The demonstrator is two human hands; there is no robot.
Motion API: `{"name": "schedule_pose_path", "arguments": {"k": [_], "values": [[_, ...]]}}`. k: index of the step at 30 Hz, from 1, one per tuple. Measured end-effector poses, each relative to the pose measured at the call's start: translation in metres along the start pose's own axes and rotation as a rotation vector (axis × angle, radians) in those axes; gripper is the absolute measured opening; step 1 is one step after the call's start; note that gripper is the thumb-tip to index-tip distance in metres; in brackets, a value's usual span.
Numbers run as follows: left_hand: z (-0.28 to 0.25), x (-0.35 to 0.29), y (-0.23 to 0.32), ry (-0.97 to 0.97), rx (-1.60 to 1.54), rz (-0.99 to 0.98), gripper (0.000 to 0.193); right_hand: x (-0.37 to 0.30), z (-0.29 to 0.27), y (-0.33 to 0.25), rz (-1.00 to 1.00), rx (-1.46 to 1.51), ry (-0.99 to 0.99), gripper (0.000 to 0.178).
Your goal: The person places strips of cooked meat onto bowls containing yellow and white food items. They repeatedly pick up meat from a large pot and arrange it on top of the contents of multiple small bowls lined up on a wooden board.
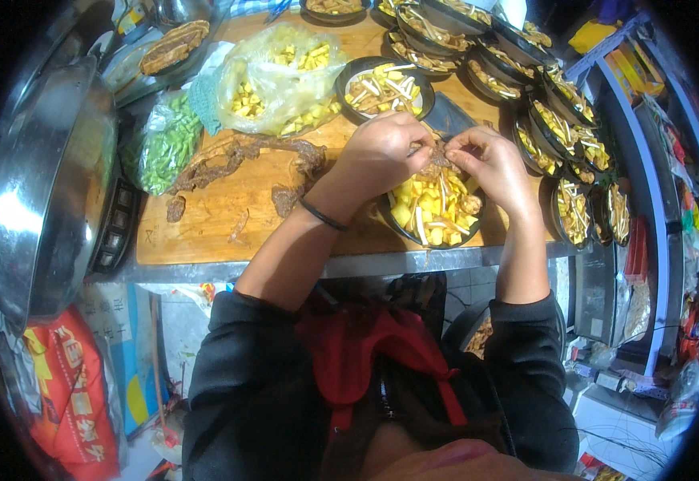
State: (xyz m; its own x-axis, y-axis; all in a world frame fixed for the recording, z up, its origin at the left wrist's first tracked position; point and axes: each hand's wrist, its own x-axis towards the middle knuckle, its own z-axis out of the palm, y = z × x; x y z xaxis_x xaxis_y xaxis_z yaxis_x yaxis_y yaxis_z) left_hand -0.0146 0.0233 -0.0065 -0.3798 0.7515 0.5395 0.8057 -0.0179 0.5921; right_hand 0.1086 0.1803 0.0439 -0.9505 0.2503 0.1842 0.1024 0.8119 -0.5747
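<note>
Meat (439, 158), a small brown piece, is pinched between two bare hands above a black bowl (398, 232) of yellow cubes and white strips, near the board's front edge. The left hand (393, 148) is mostly curled, thumb closed toward forefinger upon the piece; the right hand (487, 164) grips it by thumb and fingertips, remaining fingers loosely bent. As seen from here, larger brown chunks (217, 167) lie leftward on the wooden board (193, 238), before a clear bag (265, 60) of yellow cubes.
</note>
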Motion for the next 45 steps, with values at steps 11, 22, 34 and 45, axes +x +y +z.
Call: {"name": "schedule_pose_path", "arguments": {"k": [11, 22, 34, 45], "values": [[-0.003, 0.001, 0.001, 0.005, -0.022, 0.021, 0.017, 0.001, 0.002, -0.002, -0.089, -0.1, -0.017, 0.02], [-0.027, 0.003, -0.003, -0.134, -0.36, -0.271, 0.019, -0.013, -0.003, -0.005, -0.103, -0.054, 0.002, 0.016], [-0.024, 0.0, -0.011, -0.094, -0.289, -0.308, 0.017, -0.028, 0.0, -0.003, 0.044, 0.025, 0.012, 0.018], [-0.051, 0.0, 0.024, 0.065, -0.028, -0.181, 0.019, -0.027, 0.004, -0.001, -0.08, -0.261, 0.099, 0.017]]}}
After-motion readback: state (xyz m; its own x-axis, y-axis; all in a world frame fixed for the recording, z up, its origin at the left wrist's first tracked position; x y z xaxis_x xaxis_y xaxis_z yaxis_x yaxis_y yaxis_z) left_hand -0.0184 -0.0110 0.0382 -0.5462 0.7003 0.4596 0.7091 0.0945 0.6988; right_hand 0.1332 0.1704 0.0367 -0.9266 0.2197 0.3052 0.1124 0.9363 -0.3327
